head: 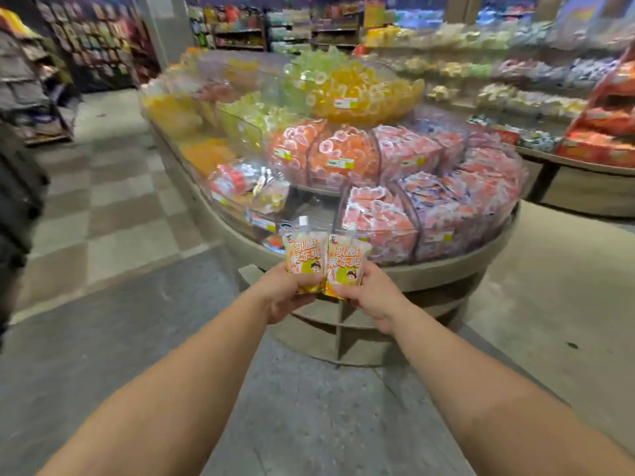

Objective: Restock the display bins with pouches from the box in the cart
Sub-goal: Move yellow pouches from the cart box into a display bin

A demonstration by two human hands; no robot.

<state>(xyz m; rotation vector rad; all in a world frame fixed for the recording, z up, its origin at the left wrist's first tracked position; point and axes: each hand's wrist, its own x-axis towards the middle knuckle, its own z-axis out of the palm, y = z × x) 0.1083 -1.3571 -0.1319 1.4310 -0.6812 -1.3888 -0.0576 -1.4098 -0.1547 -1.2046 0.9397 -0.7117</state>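
My left hand (280, 295) grips an orange spouted pouch (304, 257) by its bottom. My right hand (372, 295) grips a second, matching pouch (345, 261) the same way. Both pouches stand upright, side by side and touching, held out in front of the round tiered display (446, 269). Straight beyond the pouches lies a low clear bin (309, 209) that looks dark and nearly bare. The neighbouring bins hold pink and orange packets (378, 218). The cart and its box are out of view.
The display's upper tiers carry jelly cups in orange, yellow and green (343, 87). Shelves of packaged goods (515, 80) run along the right and back. A dark-clothed person (17, 207) stands at the left edge. Grey floor lies below my arms.
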